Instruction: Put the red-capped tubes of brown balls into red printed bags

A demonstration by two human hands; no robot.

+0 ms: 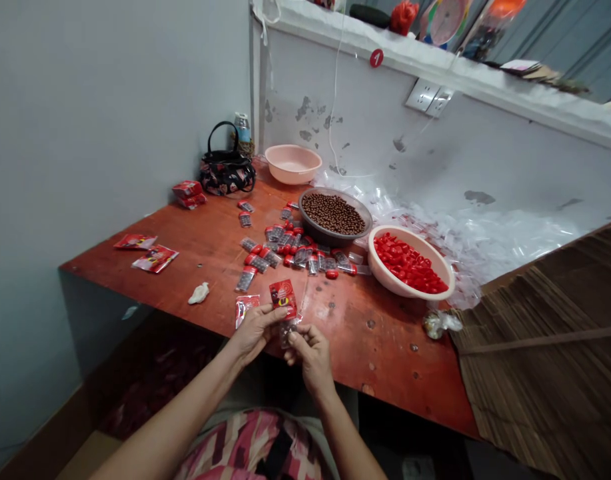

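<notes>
My left hand (pixel 254 330) pinches a small red printed packet (pixel 283 297) at the near edge of the red table (pixel 365 333). My right hand (pixel 309 352) is closed beside it, its fingertips on a small clear tube (pixel 287 330) under the packet. Another red packet (pixel 245 308) lies flat on the table just left of my hands. Beyond them is a heap of several filled clear tubes with red caps (pixel 290 250).
A dark bowl of brown beads (pixel 334 215) and a pale bowl of red caps (pixel 410 263) stand behind the heap. An empty pink basin (pixel 292 163) and a black handbag (pixel 227 170) are at the back. Clear empty tubes (pixel 485 240) pile at the wall. Stacked cardboard (pixel 550 347) fills the right.
</notes>
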